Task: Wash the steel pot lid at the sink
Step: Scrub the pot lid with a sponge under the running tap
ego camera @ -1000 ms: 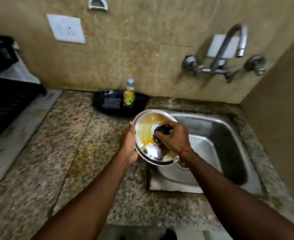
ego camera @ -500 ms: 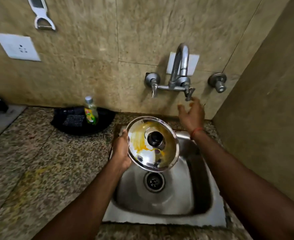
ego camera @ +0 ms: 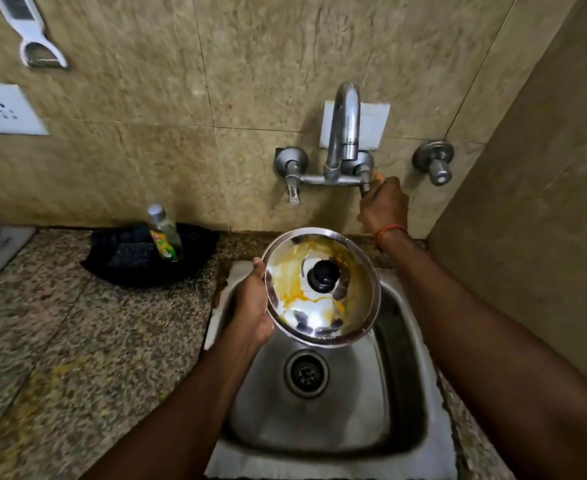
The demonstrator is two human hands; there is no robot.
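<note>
A round steel pot lid (ego camera: 351, 306) with a black knob and yellow smears is held tilted over the steel sink (ego camera: 323, 420). My left hand (ego camera: 252, 303) grips its left rim. My right hand (ego camera: 384, 206) is up at the wall tap (ego camera: 344, 143), fingers curled round the right tap handle below the spout. No water is visible from the spout.
A black tray (ego camera: 119, 258) with a dish-soap bottle (ego camera: 165, 235) and a dark scrub pad (ego camera: 131, 256) sits on the granite counter (ego camera: 60, 341) left of the sink. A second valve (ego camera: 435, 162) is on the wall at right. A side wall (ego camera: 527, 237) closes the right.
My right hand let go of the lid's knob, rose to the tap and now grips the right handle. The lid moved over the sink, held by my left hand alone.
</note>
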